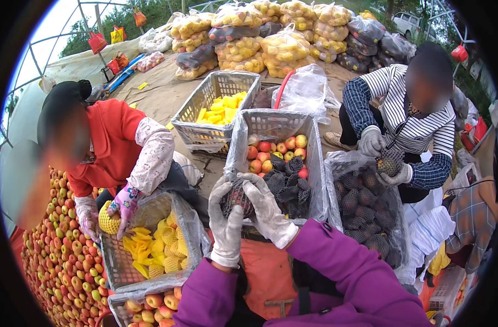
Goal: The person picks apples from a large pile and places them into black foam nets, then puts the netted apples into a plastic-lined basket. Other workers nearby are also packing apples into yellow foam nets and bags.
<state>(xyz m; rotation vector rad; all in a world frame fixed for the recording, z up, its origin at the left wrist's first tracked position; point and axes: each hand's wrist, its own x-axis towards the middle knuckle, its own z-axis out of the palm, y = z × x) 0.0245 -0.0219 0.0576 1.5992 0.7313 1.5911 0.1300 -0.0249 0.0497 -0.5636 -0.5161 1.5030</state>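
Observation:
Both my hands wear white gloves and are raised in front of me. My left hand (226, 229) and my right hand (268, 215) close from either side around an apple in a dark foam net (237, 200). Just beyond them, a lined crate (273, 115) holds bare red-yellow apples (282, 148) and a pile of empty dark foam nets (288, 188). To the right, another lined crate (350, 159) is filled with apples in dark nets (363, 207).
A co-worker in red (115, 128) holds a yellow-netted apple (109, 219) over a crate (110, 270) at left. A striped-shirted co-worker (407, 103) handles a dark-netted apple (388, 164). Apples heap at far left (63, 245); bagged apples (287, 49) stack behind a yellow-net crate (205, 131).

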